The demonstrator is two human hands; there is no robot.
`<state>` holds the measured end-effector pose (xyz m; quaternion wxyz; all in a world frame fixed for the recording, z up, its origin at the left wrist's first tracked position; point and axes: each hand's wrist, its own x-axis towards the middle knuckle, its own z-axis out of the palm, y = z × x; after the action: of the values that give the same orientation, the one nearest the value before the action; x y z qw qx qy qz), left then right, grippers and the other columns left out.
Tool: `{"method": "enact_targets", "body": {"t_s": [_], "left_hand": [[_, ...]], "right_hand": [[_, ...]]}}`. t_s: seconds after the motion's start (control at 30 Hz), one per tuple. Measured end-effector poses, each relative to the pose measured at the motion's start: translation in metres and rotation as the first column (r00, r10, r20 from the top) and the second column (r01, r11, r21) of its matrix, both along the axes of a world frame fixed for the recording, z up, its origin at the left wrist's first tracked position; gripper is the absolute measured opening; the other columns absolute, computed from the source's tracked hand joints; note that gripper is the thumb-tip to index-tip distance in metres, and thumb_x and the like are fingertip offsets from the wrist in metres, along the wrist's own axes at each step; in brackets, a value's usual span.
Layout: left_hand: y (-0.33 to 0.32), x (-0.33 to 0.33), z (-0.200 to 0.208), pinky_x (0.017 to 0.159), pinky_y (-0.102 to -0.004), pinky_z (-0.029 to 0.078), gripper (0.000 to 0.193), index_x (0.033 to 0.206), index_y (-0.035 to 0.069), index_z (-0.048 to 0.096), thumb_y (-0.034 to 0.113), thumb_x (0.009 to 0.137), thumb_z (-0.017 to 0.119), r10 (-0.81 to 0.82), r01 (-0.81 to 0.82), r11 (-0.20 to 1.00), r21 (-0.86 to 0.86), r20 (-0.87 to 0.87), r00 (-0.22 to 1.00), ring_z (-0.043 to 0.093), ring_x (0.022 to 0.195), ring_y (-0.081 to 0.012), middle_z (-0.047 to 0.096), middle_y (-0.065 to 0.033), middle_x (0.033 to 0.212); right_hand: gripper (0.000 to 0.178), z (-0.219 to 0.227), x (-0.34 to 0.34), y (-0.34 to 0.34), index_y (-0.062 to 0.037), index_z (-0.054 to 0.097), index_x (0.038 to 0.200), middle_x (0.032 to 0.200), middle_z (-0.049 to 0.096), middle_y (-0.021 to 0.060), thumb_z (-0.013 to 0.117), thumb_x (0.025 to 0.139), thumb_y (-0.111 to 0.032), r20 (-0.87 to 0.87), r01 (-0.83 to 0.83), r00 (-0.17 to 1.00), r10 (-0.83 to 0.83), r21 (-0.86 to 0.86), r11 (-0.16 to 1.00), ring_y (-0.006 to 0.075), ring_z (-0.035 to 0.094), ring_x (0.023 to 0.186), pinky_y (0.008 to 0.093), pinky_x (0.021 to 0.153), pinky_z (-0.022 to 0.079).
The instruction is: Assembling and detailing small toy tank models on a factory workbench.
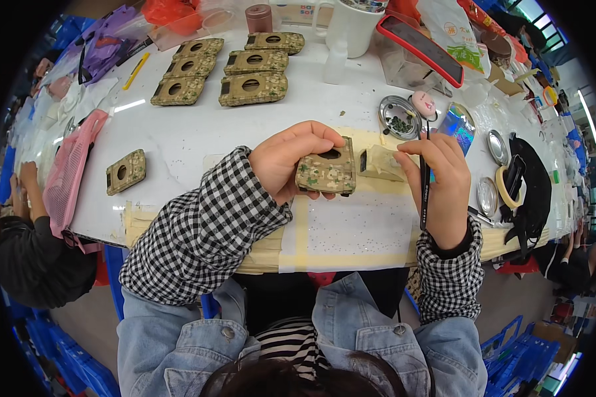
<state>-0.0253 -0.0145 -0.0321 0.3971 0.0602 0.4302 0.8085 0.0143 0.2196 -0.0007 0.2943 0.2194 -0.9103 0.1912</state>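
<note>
My left hand (291, 159) grips a camouflage-patterned toy vehicle hull (326, 173) with a round opening in its top, tilted above a white sheet. In my right hand (440, 175) is a slim black tool (424, 198), probably tweezers, standing nearly upright along the palm. The right thumb and index fingertip come close together; whether something tiny is pinched there I cannot tell. Between the hands a block wrapped in yellowish tape (384, 164) lies on the table. Behind it, a round metal dish (400, 106) holds small dark green pieces.
Several matching hulls (253, 86) stand in rows at the back; a single hull (126, 172) sits at left. A red-cased phone (422, 49) leans near a white mug (356, 30). Also around are a pink mesh bag (76, 175), a yellow knife (136, 71) and a tape roll (508, 186).
</note>
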Motion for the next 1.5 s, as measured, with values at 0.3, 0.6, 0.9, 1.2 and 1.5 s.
{"method": "enact_targets", "body": {"t_s": [0.3, 0.6, 0.9, 1.2, 1.5], "left_hand": [[0.001, 0.002, 0.0, 0.056, -0.0289, 0.056, 0.018, 0.105, 0.005, 0.047, 0.016, 0.092, 0.042, 0.012, -0.011, 1.0, -0.005, 0.01, 1.0, 0.065, 0.076, -0.0229, 0.059, -0.0268, 0.103], [0.001, 0.003, 0.0, 0.059, -0.0294, 0.056, 0.018, 0.103, 0.003, 0.048, 0.015, 0.092, 0.041, -0.006, 0.006, 1.0, 0.018, -0.007, 1.0, 0.064, 0.08, -0.024, 0.06, -0.0251, 0.1], [0.003, 0.005, 0.0, 0.064, -0.0316, 0.056, 0.017, 0.102, 0.001, 0.048, 0.013, 0.092, 0.041, -0.013, 0.01, 0.996, 0.085, 0.033, 0.999, 0.064, 0.086, -0.0237, 0.06, -0.018, 0.1], [0.005, 0.007, 0.004, 0.063, -0.0308, 0.056, 0.017, 0.101, 0.002, 0.049, 0.013, 0.091, 0.042, -0.001, -0.004, 0.996, 0.088, 0.059, 0.998, 0.063, 0.079, -0.0197, 0.06, -0.0134, 0.094], [0.005, 0.007, 0.003, 0.062, -0.0308, 0.056, 0.016, 0.101, 0.002, 0.05, 0.013, 0.091, 0.043, 0.016, -0.02, 0.997, 0.07, 0.059, 0.998, 0.063, 0.075, -0.0187, 0.06, -0.0127, 0.092]], "right_hand": [[0.016, 0.012, 0.005, -0.001, -0.0018, 0.061, 0.079, 0.073, 0.058, 0.0101, 0.072, 0.068, -0.001, -0.03, 0.008, 0.999, -0.011, -0.091, 0.996, 0.0262, 0.054, 0.071, 0.0323, 0.064, 0.044], [0.008, 0.015, 0.019, -0.027, 0.0017, 0.055, 0.094, 0.08, 0.054, 0.0064, 0.056, 0.088, -0.003, 0.073, -0.213, 0.921, 0.382, -0.726, 0.654, 0.0109, 0.051, 0.073, 0.0229, 0.068, 0.041], [0.01, 0.008, 0.016, -0.044, 0.002, 0.049, 0.092, 0.081, 0.06, 0.0082, 0.05, 0.093, -0.008, 0.205, -0.112, 0.8, 0.564, -0.872, 0.476, 0.0113, 0.06, 0.077, 0.0231, 0.072, 0.048], [0.009, 0.01, 0.015, -0.042, 0.0022, 0.049, 0.091, 0.081, 0.06, 0.0086, 0.05, 0.093, -0.007, 0.226, -0.132, 0.796, 0.562, -0.841, 0.525, 0.0104, 0.06, 0.077, 0.0225, 0.072, 0.048], [0.009, 0.01, 0.015, -0.043, 0.0018, 0.05, 0.09, 0.08, 0.06, 0.0078, 0.051, 0.092, -0.007, 0.231, -0.132, 0.803, 0.549, -0.829, 0.543, 0.0096, 0.06, 0.076, 0.0214, 0.071, 0.048]]}}
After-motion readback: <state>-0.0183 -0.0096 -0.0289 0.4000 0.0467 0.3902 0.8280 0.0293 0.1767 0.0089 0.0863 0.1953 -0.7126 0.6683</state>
